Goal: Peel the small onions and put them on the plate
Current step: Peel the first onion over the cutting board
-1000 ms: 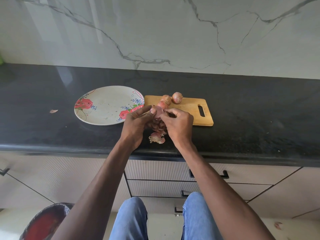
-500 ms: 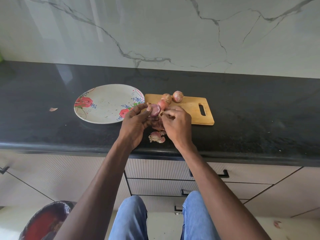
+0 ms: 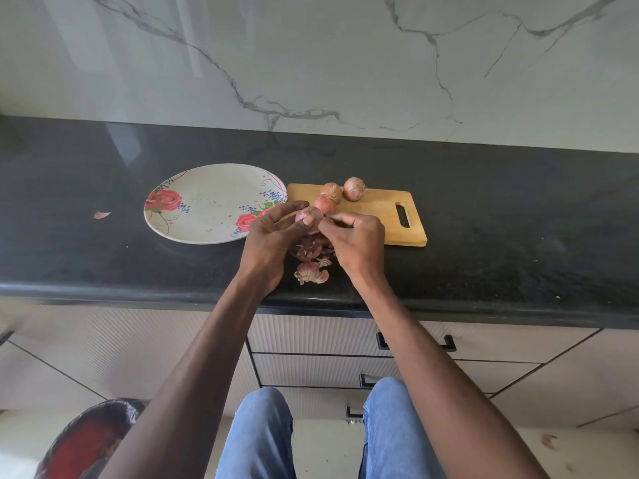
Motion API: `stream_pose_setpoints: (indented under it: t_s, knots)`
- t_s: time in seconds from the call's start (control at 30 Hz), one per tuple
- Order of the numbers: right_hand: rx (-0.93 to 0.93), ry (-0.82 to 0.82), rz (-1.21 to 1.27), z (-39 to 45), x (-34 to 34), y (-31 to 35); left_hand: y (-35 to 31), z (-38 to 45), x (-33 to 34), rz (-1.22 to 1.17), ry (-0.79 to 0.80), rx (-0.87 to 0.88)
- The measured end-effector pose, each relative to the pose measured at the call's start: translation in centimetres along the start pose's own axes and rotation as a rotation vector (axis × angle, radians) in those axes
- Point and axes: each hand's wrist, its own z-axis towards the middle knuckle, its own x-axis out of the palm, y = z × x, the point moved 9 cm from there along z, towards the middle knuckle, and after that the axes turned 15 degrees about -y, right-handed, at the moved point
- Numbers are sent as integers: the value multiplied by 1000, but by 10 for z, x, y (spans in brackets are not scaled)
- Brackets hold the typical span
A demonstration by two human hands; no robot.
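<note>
Onion (image 3: 308, 216) sits in left hand (image 3: 273, 243), held above the worktop (image 3: 518, 236) near edge, between plate (image 3: 207, 202) and board (image 3: 380, 216). Left grip: fingers curled round the onion, thumb tip pressed on its near face, index arched over its far side. Right hand (image 3: 359, 240) just right of it, grip closed tight, fingertips pinched at the onion's right edge; whether they have hold of a skin flap or only touch it, cannot tell. Both grips meet at the onion, knuckles nearly touching.

Onion small, round, pale pink-purple, glossy where bare. Three more onions (image 3: 332, 192) on the board's far-left part, papery tan-pink skins, unpeeled: two touching in a row just beyond the held one, third (image 3: 354, 189) farthest right at the board's far edge.

Peels (image 3: 311, 261) heaped on the worktop directly under and nearer than the hands, dry, curled, reddish-brown; biggest piece nearest the front edge. One stray scrap (image 3: 101, 214) well left of the plate.

Plate round, shallow, cream with red roses and blue sprigs, nothing but specks on it, left of the board, rim almost touching it. Board rectangular, light wood, rounded corners, slot handle at right end. Worktop black speckled stone, polished. Wall (image 3: 311, 63) behind white marble with grey veins. Ribbed beige drawers (image 3: 311, 333) with dark handles below.
</note>
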Motion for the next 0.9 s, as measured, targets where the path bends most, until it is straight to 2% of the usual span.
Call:
stream_pose_setpoints:
  t_s: [0.37,0.77,0.9]
  knots:
    - [-165,-60,-86,-3,-2,9,-6,-5,4,35,19,40]
    - [-64,-73,-35,-3,-7,9,3,1,0,-79,-7,-90]
    - [-144,-98,-58,-5,-11,17,4,1,1,-92,-4,-101]
